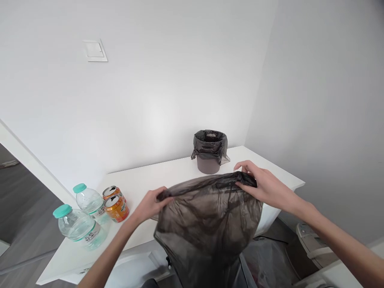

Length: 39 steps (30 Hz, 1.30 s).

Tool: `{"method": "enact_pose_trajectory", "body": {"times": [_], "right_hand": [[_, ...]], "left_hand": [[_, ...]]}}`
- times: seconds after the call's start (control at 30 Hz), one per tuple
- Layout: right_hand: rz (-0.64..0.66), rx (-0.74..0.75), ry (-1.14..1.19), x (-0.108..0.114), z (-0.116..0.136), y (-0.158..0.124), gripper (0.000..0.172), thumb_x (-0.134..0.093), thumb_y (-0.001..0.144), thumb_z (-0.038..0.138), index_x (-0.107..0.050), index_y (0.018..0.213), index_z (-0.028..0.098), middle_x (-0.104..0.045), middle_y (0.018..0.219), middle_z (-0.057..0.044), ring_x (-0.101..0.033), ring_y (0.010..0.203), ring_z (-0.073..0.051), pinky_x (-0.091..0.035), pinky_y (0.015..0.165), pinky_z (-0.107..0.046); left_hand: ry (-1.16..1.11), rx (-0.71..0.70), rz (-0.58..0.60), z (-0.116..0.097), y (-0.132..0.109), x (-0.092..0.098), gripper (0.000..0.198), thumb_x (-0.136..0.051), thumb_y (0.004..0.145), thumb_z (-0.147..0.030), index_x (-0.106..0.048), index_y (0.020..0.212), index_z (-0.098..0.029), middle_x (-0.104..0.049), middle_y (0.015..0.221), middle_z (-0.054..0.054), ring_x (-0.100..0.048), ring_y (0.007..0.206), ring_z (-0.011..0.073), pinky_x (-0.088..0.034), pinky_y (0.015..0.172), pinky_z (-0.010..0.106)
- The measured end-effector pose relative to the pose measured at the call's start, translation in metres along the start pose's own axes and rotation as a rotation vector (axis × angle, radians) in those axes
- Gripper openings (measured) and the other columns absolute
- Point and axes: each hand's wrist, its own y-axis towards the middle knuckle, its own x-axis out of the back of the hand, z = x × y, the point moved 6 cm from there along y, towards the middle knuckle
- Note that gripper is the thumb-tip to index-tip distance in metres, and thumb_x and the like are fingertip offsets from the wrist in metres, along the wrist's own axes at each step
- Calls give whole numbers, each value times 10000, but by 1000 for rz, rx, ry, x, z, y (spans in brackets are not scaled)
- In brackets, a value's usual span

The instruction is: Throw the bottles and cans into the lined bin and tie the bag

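The white table (168, 170) has a bit of a crowd on its left end: two clear water bottles with teal caps, the far bottle (88, 200) and the near bottle (79, 228), both upright, plus two orange cans right next to them, far can (111, 191) and near can (117, 209), also standing. Over at the far side by the wall there's a small bin (208, 165) with a dark liner (210, 150) folded down over its rim. Light switch (95, 51) up on the wall at far left, and some clear plastic (268, 262) down low on the right, past the table. The main thing is a see-through black bag (210, 220), held up on the near side of the table, nearer than the bin and blocking the view of part of the table's near edge. Its top edge runs left to right, a touch higher on the right, and the long way of it drops downward, with the bottom out of view. Left hand (154, 205) comes in from near left, thumb and fingers pinched on the top left corner. Right hand (261, 186) reaches in from near right, thumb on the near face and clamped with the fingers on the bunched top edge, one finger lifted off above it.
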Motion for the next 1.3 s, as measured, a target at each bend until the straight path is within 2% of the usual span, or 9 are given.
{"method": "enact_pose_trajectory", "body": {"times": [0.17, 0.27, 0.43, 0.63, 0.77, 0.87, 1.0, 1.13, 1.3], "right_hand": [[-185, -73, 147, -70, -57, 52, 341, -603, 934, 412, -522, 1239, 284, -652, 914, -3, -643, 765, -226, -491, 746, -337], [-230, -162, 210, -114, -70, 79, 307, -586, 928, 368, -524, 1204, 250, -686, 1060, -54, -675, 989, -264, -510, 871, -376], [-185, -220, 48, -152, -48, 81, 542, -531, 940, 258, -442, 1460, 133, -515, 1435, -229, -554, 1319, -353, -476, 1060, -496], [21, 241, -140, -183, 8, 43, 577, -421, 1058, 364, -366, 1615, 223, -342, 1686, -122, -204, 1600, -325, -236, 1291, -562], [305, 119, -138, -207, -17, 28, 672, -343, 1082, 539, -365, 1627, 147, -313, 1697, -174, -212, 1600, -354, -257, 1282, -578], [381, 73, -104, -208, -40, 15, 716, -311, 1080, 593, -322, 1648, 157, -246, 1715, -180, -190, 1604, -339, -239, 1289, -571], [334, 241, -58, -200, -49, -3, 765, -425, 1051, 617, -206, 1683, 246, -111, 1754, -112, -87, 1623, -299, -164, 1316, -547], [341, 352, -52, -210, -54, -13, 914, -595, 988, 587, -96, 1694, 291, -97, 1756, -102, -126, 1618, -312, -180, 1314, -557], [232, 359, -100, -220, -54, -19, 801, -609, 1008, 425, -202, 1681, 274, -260, 1722, -115, -252, 1592, -309, -260, 1292, -573]], "left_hand": [[442, 85, -226, 2, 20, 62, 267, -552, 958, -429, -666, 1060, -210, -725, 991, 111, -666, 973, 296, -496, 905, 425], [532, 53, -375, -18, 24, 69, 364, -553, 940, -281, -622, 1281, -177, -652, 1304, 206, -573, 1278, 368, -400, 1109, 566], [315, -190, -183, -31, 6, -1, 503, -522, 1009, -423, -517, 1487, -265, -547, 1530, 108, -432, 1478, 319, -331, 1242, 542], [310, -55, 123, 49, -34, -85, 662, -385, 1061, -559, -272, 1654, -287, -302, 1719, 93, -204, 1610, 312, -259, 1283, 579], [347, -80, 75, 75, -66, -83, 666, -385, 1075, -492, -166, 1677, -309, -238, 1739, 78, -193, 1612, 298, -280, 1278, 580], [376, -180, 44, 63, -102, -65, 689, -446, 1060, -440, -161, 1677, -326, -248, 1738, 62, -246, 1600, 282, -330, 1270, 541], [438, -268, 71, 34, -139, -50, 930, -641, 946, -525, -134, 1687, -283, -267, 1726, 93, -264, 1592, 317, -335, 1271, 523], [507, -266, 46, 22, -137, -63, 1048, -753, 856, -387, -118, 1687, -321, -302, 1714, 61, -286, 1581, 347, -311, 1272, 565], [319, -202, -39, 36, -115, -83, 782, -447, 881, -35, -409, 1588, -366, -509, 1605, 19, -442, 1509, 278, -418, 1202, 532]]}}
